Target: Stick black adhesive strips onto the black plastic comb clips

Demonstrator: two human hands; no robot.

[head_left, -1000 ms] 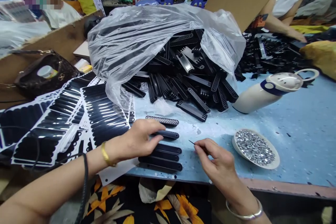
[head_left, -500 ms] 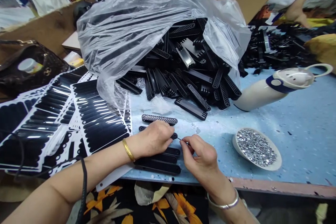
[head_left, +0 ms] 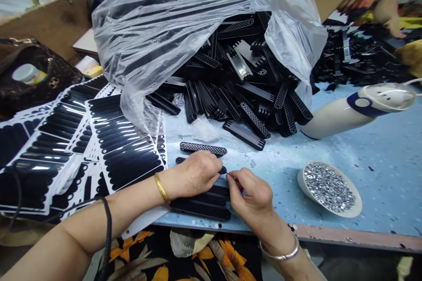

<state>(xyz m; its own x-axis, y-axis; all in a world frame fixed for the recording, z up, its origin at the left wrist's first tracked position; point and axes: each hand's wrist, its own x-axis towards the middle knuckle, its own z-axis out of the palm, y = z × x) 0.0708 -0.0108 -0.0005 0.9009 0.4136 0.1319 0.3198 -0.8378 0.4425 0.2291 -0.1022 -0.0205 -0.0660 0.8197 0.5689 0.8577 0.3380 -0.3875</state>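
Black bar (head_left: 180, 160) is on the blue table (head_left: 379, 171), mostly under the left hand (head_left: 198, 173); only its two rounded ends poke out. Left hand: fingers curled down and closed over the bar. Right hand (head_left: 250, 191): thumb and forefinger pinched together right by the bar's right end. Seems to be a thin dark piece (head_left: 227, 176) in that pinch, but it's too small to make out.

Handling, my read: bar should be light, stiff, probably plastic, not fragile. Smooth face, so expect it to skid or spin if pushed at one end. Best hold is on the long edges, thumb one side, fingers the other, close to the right end, palm bearing down. Leave the tip free. The thin piece wants a fingertip pinch, light force; likely to bend.

Neighbours: patterned bar (head_left: 203, 148) just beyond on the far side, dark bars (head_left: 200, 208) side by side on the near side, easy to nudge. Bowl (head_left: 300, 181) of small metal bits (head_left: 329, 188) sits well off to the right.
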